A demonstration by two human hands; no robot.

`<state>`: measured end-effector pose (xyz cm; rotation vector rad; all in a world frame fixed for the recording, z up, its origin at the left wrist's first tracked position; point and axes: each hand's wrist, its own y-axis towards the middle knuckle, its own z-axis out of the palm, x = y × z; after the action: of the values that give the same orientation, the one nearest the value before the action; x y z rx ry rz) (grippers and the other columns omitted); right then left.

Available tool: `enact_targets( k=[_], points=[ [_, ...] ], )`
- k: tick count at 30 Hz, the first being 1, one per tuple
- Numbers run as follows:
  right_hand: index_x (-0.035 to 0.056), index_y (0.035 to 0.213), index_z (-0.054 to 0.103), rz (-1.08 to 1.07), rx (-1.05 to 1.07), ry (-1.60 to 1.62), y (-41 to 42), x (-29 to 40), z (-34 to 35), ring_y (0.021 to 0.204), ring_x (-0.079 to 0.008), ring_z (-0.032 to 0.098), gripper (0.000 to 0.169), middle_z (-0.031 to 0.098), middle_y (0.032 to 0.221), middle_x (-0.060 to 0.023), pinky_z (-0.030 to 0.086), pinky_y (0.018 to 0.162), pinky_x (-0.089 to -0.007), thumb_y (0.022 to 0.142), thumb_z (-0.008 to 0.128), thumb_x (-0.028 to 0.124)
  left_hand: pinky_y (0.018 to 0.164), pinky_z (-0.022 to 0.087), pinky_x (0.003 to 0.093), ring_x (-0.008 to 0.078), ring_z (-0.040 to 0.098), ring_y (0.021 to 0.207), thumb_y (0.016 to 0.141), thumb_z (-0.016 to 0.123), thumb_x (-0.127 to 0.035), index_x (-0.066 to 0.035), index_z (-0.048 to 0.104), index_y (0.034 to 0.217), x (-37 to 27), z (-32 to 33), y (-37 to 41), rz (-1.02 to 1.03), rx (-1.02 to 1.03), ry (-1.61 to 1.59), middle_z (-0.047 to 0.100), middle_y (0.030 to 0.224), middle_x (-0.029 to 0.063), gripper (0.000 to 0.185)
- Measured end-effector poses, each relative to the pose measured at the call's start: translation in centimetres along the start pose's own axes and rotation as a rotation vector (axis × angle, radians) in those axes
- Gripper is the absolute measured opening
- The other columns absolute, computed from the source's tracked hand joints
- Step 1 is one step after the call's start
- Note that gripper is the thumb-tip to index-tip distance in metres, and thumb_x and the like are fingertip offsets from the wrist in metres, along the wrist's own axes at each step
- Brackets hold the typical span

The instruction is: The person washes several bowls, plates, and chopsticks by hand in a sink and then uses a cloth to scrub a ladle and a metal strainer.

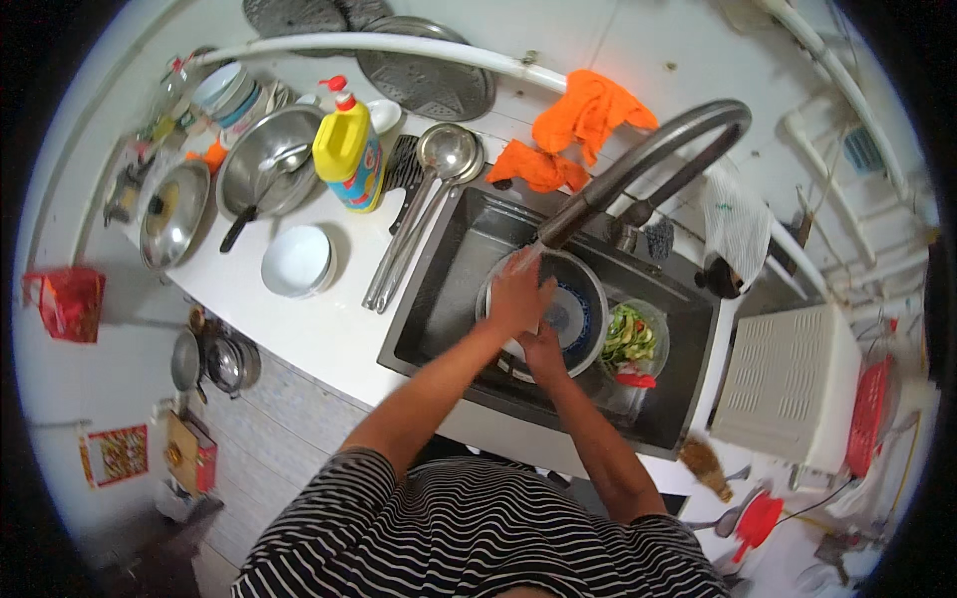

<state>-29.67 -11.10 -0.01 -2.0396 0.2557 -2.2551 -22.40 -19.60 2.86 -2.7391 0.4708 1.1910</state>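
Water runs from the pull-down faucet (561, 224) onto my left hand (517, 294), which is over a round metal basin (598, 280) in the dark sink (448, 299). My right hand (544, 353) is at the basin's near side, just below the left. Both hands touch what seems to be a pale dish, mostly hidden by them. A bowl or plate with a blue patterned rim (572, 318) lies in the basin. To the right of the basin, a clear container holds cut green vegetables (629, 335), with a red thing (635, 380) at its near edge.
Two long-handled ladles (419, 217), a yellow detergent bottle (350, 153), stacked white bowls (297, 260), a large steel bowl (247, 176) and a lid (176, 217) stand on the left counter. Orange cloths (542, 166) lie behind the sink. A white appliance (785, 381) stands at the right.
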Motion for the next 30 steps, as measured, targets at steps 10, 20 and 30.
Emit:
enact_targets(
  k=[10, 20, 30],
  points=[
    [0.0002, 0.102, 0.054, 0.007, 0.056, -0.337, 0.3, 0.3, -2.1, 0.087, -0.0224, 0.054, 0.025, 0.059, 0.098, -0.0142, 0.041, 0.076, -0.0338, 0.080, 0.054, 0.013, 0.081, 0.042, 0.0424, 0.0322, 0.042, 0.110, 0.082, 0.048, -0.030, -0.008, 0.041, 0.120, 1.6, 4.2, -0.8, 0.026, -0.404, 0.158, 0.047, 0.113, 0.0197, 0.044],
    [0.0003, 0.110, 0.049, 0.212, 0.196, -0.208, 0.4, 4.2, -1.8, 0.087, -0.0138, 0.052, 0.036, 0.056, 0.100, -0.0073, 0.041, 0.077, -0.0277, 0.080, 0.058, 0.019, 0.071, 0.046, 0.0346, 0.0201, 0.057, 0.076, 0.083, 0.045, -0.046, -0.007, 0.055, 0.098, 7.7, -1.4, 3.0, -0.722, 0.412, -1.381, 0.059, 0.093, 0.0069, 0.043],
    [0.0024, 0.116, 0.043, 0.319, -0.027, 0.694, 3.8, 2.6, -3.8, 0.102, -0.0250, 0.050, 0.043, 0.050, 0.115, -0.0107, 0.041, 0.087, -0.0388, 0.088, 0.043, 0.035, 0.092, 0.038, 0.0403, 0.0241, 0.046, 0.109, 0.084, 0.047, -0.041, -0.004, 0.043, 0.119, 11.1, -0.4, -2.5, -0.584, 0.331, -1.850, 0.048, 0.118, 0.0122, 0.051]
  ],
)
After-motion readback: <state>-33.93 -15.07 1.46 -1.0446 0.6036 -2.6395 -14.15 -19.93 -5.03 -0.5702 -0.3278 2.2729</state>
